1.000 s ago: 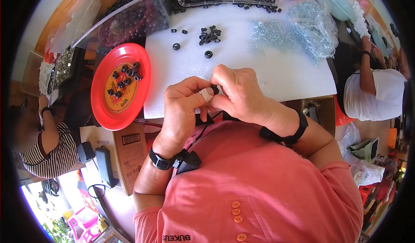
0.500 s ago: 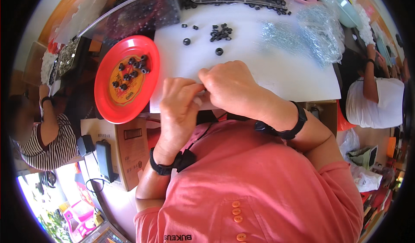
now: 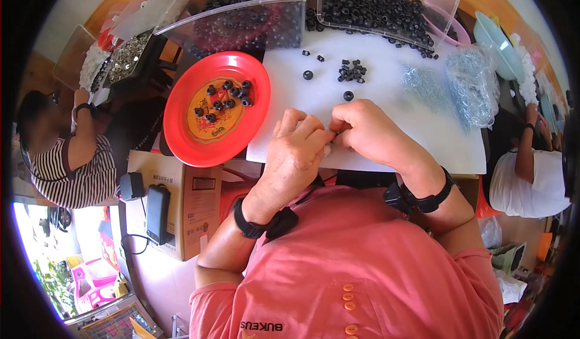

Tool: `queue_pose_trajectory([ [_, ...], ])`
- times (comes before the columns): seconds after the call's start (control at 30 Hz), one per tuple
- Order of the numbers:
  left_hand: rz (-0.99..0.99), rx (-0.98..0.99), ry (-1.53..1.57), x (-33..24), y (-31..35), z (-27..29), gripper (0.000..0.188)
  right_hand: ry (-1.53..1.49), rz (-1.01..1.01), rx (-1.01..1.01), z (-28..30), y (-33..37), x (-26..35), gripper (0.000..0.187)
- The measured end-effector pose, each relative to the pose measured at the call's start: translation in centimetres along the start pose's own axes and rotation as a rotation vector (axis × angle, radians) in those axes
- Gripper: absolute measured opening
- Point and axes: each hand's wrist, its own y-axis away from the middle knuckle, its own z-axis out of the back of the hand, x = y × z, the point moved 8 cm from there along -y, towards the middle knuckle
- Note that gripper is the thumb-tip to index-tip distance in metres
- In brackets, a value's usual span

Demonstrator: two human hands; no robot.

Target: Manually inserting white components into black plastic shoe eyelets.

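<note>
My left hand and my right hand meet over the near edge of a white foam sheet. Their fingertips are pinched together, and whatever lies between them is hidden. Just beyond the right hand sits a round black ring-shaped part. Farther back are another black ring and a small heap of little black pieces. To the left of my hands, a red plate with a yellow printed centre holds several black knob-like parts.
Clear bins of black parts line the back. At right lie thin clear pieces beside a plastic bag. A cardboard box stands left below the plate. People sit at both sides.
The whole view has shifted, so the table things appear farther right. My left hand has turned, its bent fingers now showing more of their backs. Both hands stay together at the fingertips.
</note>
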Motion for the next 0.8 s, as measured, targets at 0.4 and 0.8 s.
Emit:
queue_pose_trajectory([
  [0.4, 0.104, -0.009, 0.083, 1.3, -1.3, -1.0, 0.019, 0.216, 0.081, -0.132, 0.9, 0.8, 0.6, 0.003],
  [0.8, 0.143, 0.038, 0.132, 1.8, -1.6, -1.3, 0.020, 0.312, 0.155, -0.103, 0.8, 0.3, 0.4, 0.006],
])
